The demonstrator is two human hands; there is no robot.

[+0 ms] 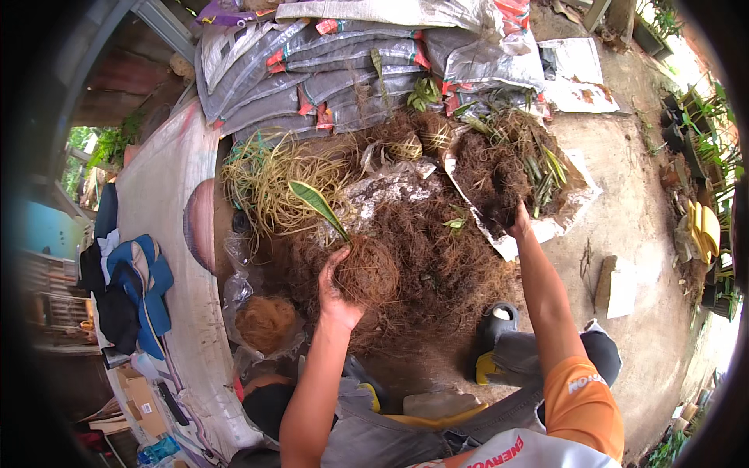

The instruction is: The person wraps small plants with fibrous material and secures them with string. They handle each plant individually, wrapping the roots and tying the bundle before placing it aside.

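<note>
My left hand (341,289) cups a round ball of brown coconut fibre (370,272) from its left side. A single snake plant leaf (319,206), green with a pale yellow edge, rises from the top of the ball and leans left. My right hand (518,220) reaches into dark, fibrous soil (497,175) heaped on an opened white sack (579,175). Its fingers are mostly hidden, so whether they grip any of the soil cannot be seen. Uprooted leafy plants (544,169) lie on the same sack. Beneath my left hand spreads loose coconut fibre (445,263).
Yellowish plastic straw strips (281,181) lie tangled at the left, beyond a plastic bag of fine coir (266,324). String-wrapped root balls (418,143) sit before stacked grey sacks (351,70). A pale block (617,286) stands at right; potted plants line the far right.
</note>
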